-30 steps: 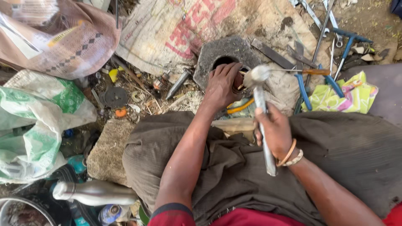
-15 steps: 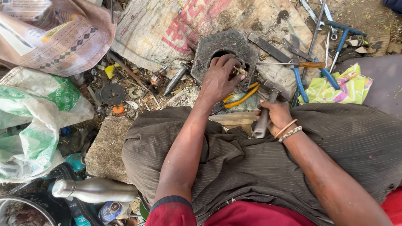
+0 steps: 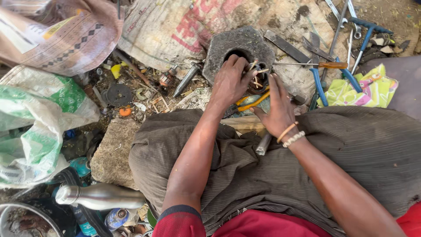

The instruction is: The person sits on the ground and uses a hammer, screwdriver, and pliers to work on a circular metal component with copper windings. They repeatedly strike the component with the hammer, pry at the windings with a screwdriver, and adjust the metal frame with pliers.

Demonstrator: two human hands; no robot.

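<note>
A grey hexagonal metal block [image 3: 228, 44] with a round hole lies on the ground in front of my knees. On its near edge sits a small part with loose copper wires [image 3: 256, 74]. My left hand [image 3: 230, 83] pinches that part from the left. Resting just right of it, my right hand [image 3: 276, 109] has its fingers stretched out and touching the wires, with nothing held. A metal hammer handle [image 3: 263, 145] lies on my lap under the right wrist. Yellow-handled pliers [image 3: 252, 102] lie between my hands.
Blue-handled cutters [image 3: 318, 83], a screwdriver [image 3: 307, 64], a flat metal bar [image 3: 287, 46] and a blue T-wrench [image 3: 368, 30] lie at the right. A stone slab [image 3: 109, 153], a steel bottle [image 3: 101, 197], a green-white plastic bag [image 3: 26, 131] and sacks fill the left.
My right hand held the hammer raised, brought it down, then let it go on my lap and reached to the wired part. My left hand stayed on the block.
</note>
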